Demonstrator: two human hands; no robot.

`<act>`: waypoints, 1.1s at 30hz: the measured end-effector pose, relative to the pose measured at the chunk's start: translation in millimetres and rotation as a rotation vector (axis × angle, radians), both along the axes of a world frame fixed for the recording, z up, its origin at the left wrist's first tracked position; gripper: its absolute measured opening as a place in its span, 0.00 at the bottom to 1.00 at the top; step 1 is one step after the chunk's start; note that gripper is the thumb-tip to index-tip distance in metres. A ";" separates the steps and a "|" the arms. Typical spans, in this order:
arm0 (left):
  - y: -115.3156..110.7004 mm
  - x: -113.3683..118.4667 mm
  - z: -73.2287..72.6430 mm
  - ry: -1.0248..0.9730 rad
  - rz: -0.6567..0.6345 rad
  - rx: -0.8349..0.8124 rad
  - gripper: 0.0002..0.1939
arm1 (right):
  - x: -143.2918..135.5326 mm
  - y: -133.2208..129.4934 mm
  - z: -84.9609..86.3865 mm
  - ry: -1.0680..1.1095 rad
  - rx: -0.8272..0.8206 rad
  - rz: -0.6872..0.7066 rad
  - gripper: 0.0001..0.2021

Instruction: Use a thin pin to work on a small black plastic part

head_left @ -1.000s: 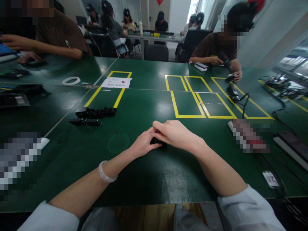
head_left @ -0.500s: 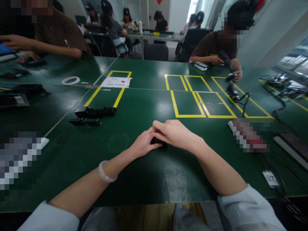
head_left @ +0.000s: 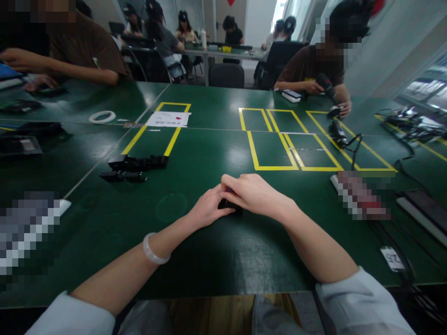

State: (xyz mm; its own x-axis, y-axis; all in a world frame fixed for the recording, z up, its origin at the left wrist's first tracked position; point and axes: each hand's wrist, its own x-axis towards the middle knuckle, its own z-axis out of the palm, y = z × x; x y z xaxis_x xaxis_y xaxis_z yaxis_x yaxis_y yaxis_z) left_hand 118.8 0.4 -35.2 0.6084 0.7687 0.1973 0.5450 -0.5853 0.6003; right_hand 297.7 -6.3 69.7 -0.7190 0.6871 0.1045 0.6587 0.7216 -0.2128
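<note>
Both of my hands meet over the green table (head_left: 209, 260), close around a small black part (head_left: 228, 204) that is mostly hidden by my fingers. My left hand (head_left: 208, 207) grips it from the left, thumb along the near side. From the right, my right hand (head_left: 254, 194) reaches over the top with its fingers bent and pressed on the part. What sort of part it is, I cannot make out. Beyond my left hand lie several black plastic pieces (head_left: 138, 163) in two rough rows.
Yellow tape frames (head_left: 275, 168) mark the table, with a white paper sheet (head_left: 168, 119) across the left one. A tape roll (head_left: 102, 117) lies farther left. At right are a power drill (head_left: 326, 86) in a co-worker's hand, a black tool (head_left: 338, 133) and cables (head_left: 415, 123).
</note>
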 end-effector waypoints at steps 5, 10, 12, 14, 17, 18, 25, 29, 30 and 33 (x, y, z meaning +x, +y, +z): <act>0.1 -0.3 0.6 0.016 0.017 0.006 0.14 | 0.8 0.2 0.4 0.038 -0.029 0.017 0.10; 1.0 -0.9 -1.2 0.010 -0.008 0.013 0.16 | 1.0 -1.8 3.2 0.043 -0.049 0.053 0.07; 1.1 -0.6 -0.9 0.009 -0.010 0.021 0.15 | 0.4 -1.4 3.2 0.011 -0.033 0.032 0.09; 0.9 -0.2 0.0 0.004 -0.008 0.020 0.15 | 0.0 -1.0 2.8 -0.017 -0.008 0.006 0.10; 0.5 0.2 1.4 0.000 0.007 0.013 0.16 | 0.2 -1.4 2.3 -0.002 -0.006 0.015 0.10; 0.5 0.2 1.7 0.003 0.010 0.012 0.16 | 0.3 -1.8 2.3 0.013 -0.018 0.024 0.09; 1.2 -0.5 2.2 0.031 -0.015 0.019 0.15 | 1.2 -2.2 3.2 0.040 -0.074 0.035 0.09; 1.4 -1.1 1.8 0.033 0.002 0.019 0.19 | 6.3 -0.5 4.6 0.131 -0.063 0.013 0.08; 1.3 -1.1 1.8 0.028 0.013 0.021 0.21 | 7.8 -0.1 5.1 0.151 -0.051 -0.008 0.08; 1.0 -0.4 2.1 0.005 0.034 0.026 0.25 | 10.3 1.4 5.6 0.147 -0.011 -0.074 0.09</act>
State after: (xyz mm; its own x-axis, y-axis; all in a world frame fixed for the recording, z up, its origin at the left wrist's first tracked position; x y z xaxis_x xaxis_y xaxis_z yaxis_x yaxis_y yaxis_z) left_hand 118.3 1.4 -33.1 0.5829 0.7838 0.2140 0.5679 -0.5814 0.5826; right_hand 308.0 -4.9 75.3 -0.6439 0.7393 0.1972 0.6712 0.6695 -0.3182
